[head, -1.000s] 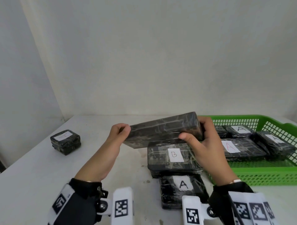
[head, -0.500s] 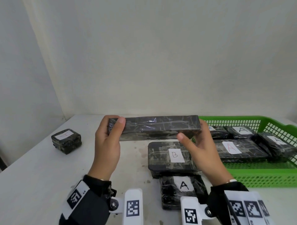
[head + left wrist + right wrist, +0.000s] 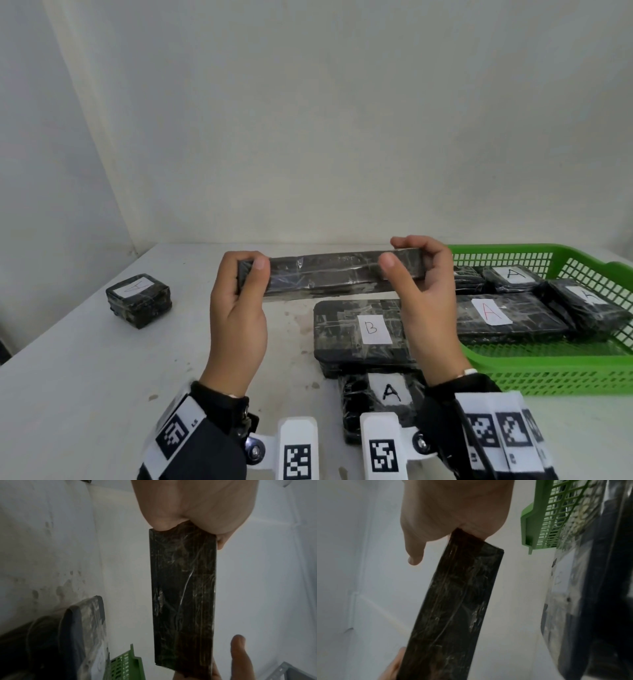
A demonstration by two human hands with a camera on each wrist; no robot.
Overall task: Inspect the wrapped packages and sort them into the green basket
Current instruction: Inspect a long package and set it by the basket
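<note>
Above the bench [image 3: 85,370]: long wrapped pkg [image 3: 329,277] held level, edge-on, left hand [image 3: 238,308] & right hand [image 3: 426,294] each clamped on an end, prob. to check sides for a label. Not yet in green basket [image 3: 565,373], just beside on right.

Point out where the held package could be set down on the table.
Bare table lies between the small package and the left hand. It is crowded by the B package, A package and green basket.
</note>
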